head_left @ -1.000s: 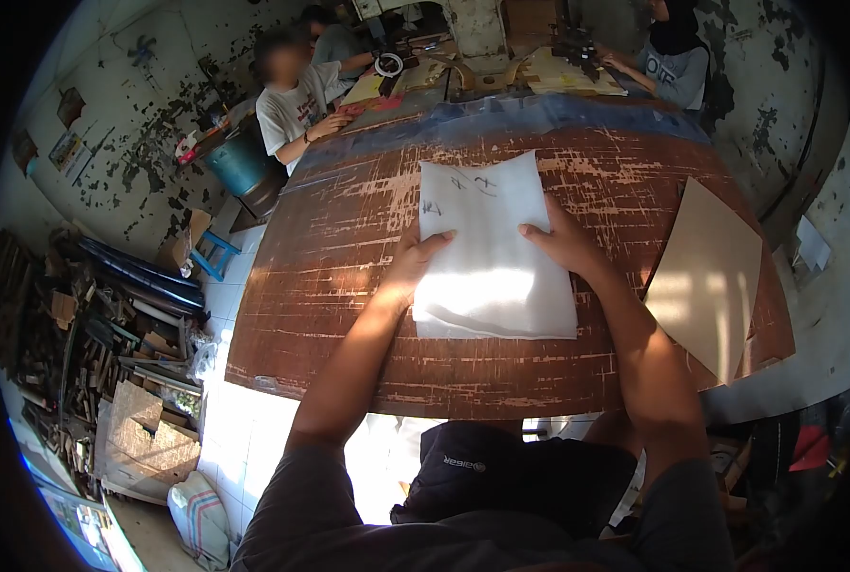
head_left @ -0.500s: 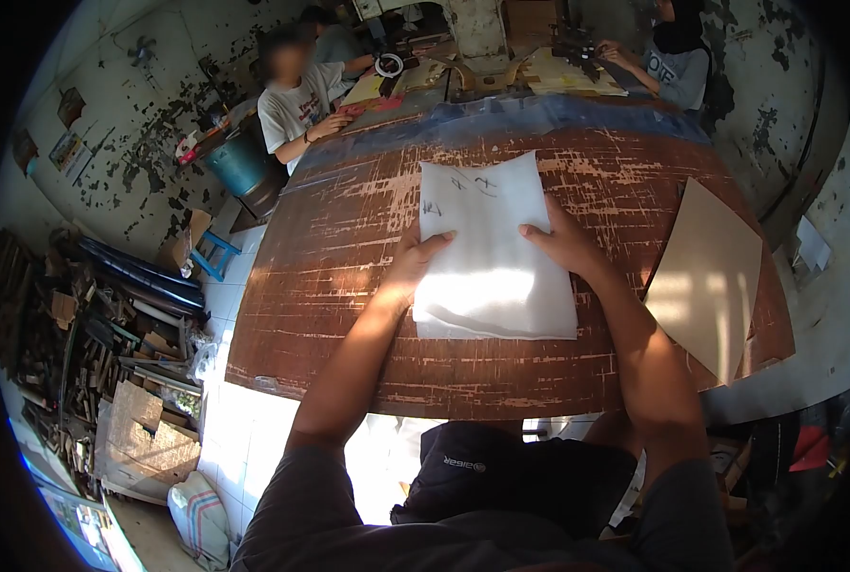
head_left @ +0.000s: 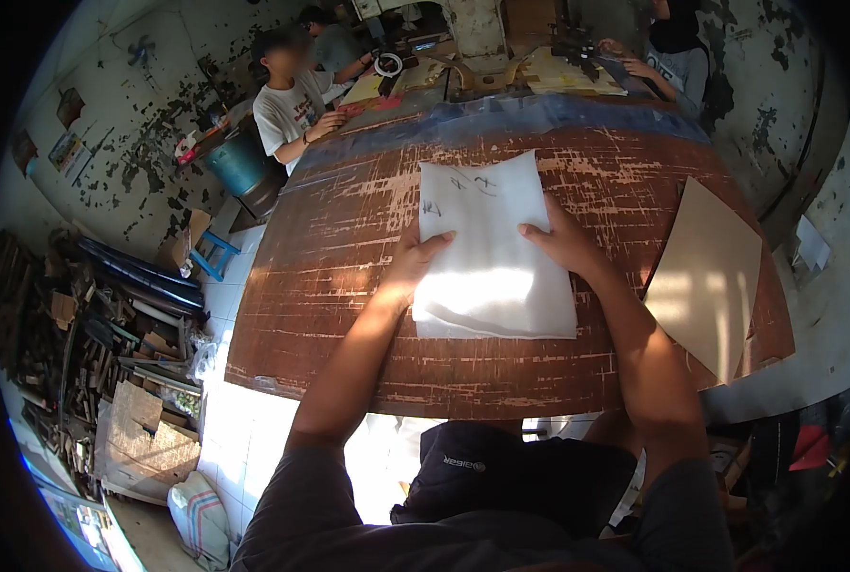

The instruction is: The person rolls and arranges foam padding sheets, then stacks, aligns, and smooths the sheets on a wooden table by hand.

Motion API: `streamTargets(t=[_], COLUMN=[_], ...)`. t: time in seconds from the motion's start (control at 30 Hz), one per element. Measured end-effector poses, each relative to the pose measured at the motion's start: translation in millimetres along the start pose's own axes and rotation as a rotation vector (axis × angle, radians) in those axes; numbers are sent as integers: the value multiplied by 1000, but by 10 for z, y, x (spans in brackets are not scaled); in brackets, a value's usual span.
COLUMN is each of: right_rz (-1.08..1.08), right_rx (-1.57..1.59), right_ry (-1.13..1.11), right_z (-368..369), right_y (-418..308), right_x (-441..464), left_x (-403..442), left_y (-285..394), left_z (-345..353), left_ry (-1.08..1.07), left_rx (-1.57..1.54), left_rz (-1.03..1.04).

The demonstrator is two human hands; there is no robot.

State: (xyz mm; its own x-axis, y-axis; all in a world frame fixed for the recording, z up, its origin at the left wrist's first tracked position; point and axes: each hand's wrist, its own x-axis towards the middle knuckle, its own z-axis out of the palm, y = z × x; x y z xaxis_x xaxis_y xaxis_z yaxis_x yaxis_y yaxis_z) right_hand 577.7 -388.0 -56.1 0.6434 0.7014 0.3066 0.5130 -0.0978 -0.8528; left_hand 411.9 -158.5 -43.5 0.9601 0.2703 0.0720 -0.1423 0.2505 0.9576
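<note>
A white sheet of thin foam (head_left: 487,229), or a stack of such sheets, is held between my two hands over the brown table (head_left: 339,257). Dark handwritten marks run across its far end, and a bright patch of sunlight falls on its near half. My left hand (head_left: 422,253) grips the left edge, thumb on top and fingers out of sight beneath. On the opposite edge, my right hand (head_left: 560,238) holds it the same way. Whether the sheet rests on the tabletop or hangs just above it, I cannot tell.
To the right lies a tan board (head_left: 706,276). Clear plastic sheeting (head_left: 558,112) covers the table's far edge. One person (head_left: 296,105) works at the far left, another (head_left: 677,71) at the far right. Scrap pieces (head_left: 72,324) and a blue stool (head_left: 213,255) stand left.
My hands and the white foam sheet stay almost still. The person at the far left has raised and turned their head; the person at the far right has shifted their arms.
</note>
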Motion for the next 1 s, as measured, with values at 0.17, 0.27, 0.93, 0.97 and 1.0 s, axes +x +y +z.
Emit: streamTargets(t=[0.17,0.27,0.93,0.97,1.0], right_rz=[30,-13,50,71,73], right_rx=[-6,12,130,123,121], right_ry=[-22,-19,-31,-30,-34], right_z=[-4,-1,-90,-94,-85], right_y=[-7,17,-219,-289,-266], right_x=[5,8,-50,-71,-67], left_x=[2,15,111,118,121], left_y=[-22,-30,-247,-253,-262], left_z=[10,21,50,49,49], left_ry=[30,51,49,35,23], left_rx=[90,146,16,11,5], left_rz=[40,82,160,170,179])
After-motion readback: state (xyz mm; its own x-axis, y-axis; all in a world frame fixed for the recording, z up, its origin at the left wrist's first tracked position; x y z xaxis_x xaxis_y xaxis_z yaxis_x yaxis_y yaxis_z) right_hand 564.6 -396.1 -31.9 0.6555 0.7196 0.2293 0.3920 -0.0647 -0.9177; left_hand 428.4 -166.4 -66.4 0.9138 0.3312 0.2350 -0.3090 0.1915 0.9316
